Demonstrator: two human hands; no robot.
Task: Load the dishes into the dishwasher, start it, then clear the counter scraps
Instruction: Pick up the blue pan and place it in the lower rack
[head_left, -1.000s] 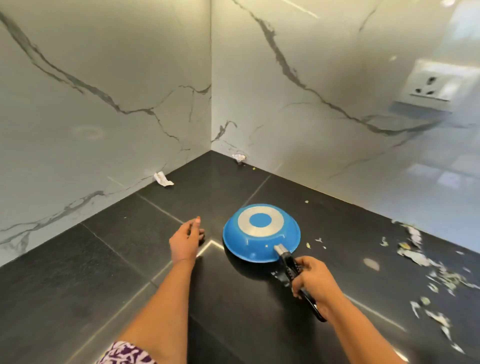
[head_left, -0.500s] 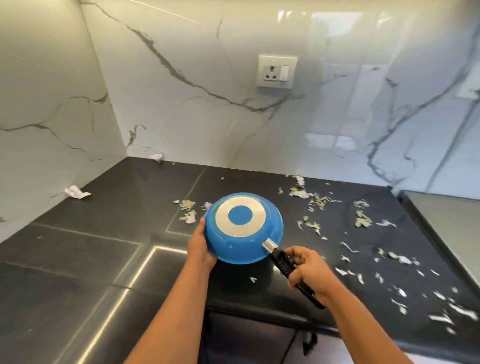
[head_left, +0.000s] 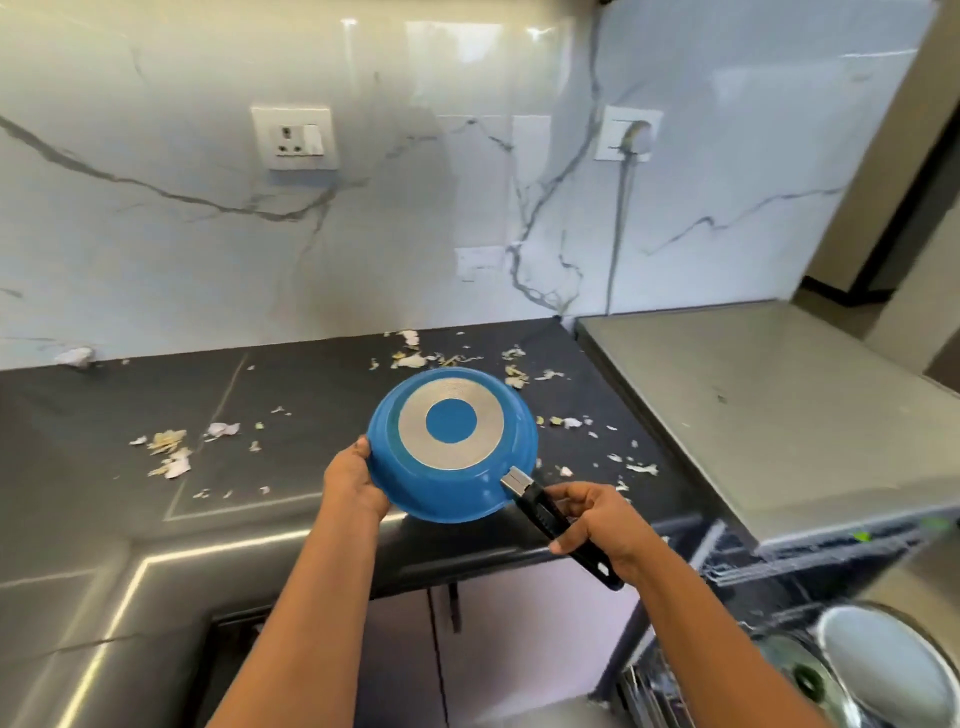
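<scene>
A blue frying pan (head_left: 452, 444) is held upside down in the centre of the frame, above the front edge of the dark tabletop (head_left: 93, 415), its silver-ringed base tilted up toward the camera. Its long axis runs diagonally: the black handle (head_left: 558, 527) points toward the lower right, the bowl toward the upper left. The right hand (head_left: 597, 525) has its grip clenched round the handle; the left hand (head_left: 356, 480) grasps the pan's left rim. Pale scraps (head_left: 169, 452) litter the tabletop left of and behind the pan. A steel lid (head_left: 883, 670) shows at lower right.
</scene>
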